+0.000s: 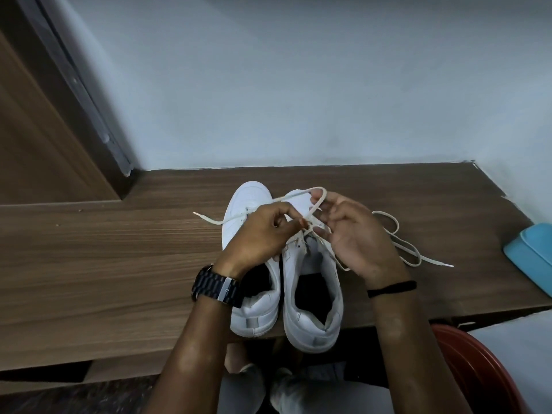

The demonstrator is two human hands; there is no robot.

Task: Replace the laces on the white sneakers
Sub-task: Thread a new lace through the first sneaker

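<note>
Item, at 6 o'clock: two forearms are seen rising from the lower edge, a dark watch [217,286] worn on the left wrist, a black band [392,288] on the right. Item, at centre: a pair of white sneakers [313,294] is set side by side on the wooden worktop [104,264], heels nearest, toes toward 12 o'clock. Item: the left hand [257,234] is held over the left shoe, its fingers [294,221] pinched on a cream lace [301,196]. Item: the right hand [358,240] is held over the right shoe, its fingers [321,203] curled round a loop of the same lace. Item: one lace end trails toward 9 o'clock; a loose length is coiled on the worktop at 3 o'clock. Item, far 3 o'clock: a blue object [531,255] is cut by the frame. Item, 12 o'clock: a pale wall [298,85] is seen.
</note>
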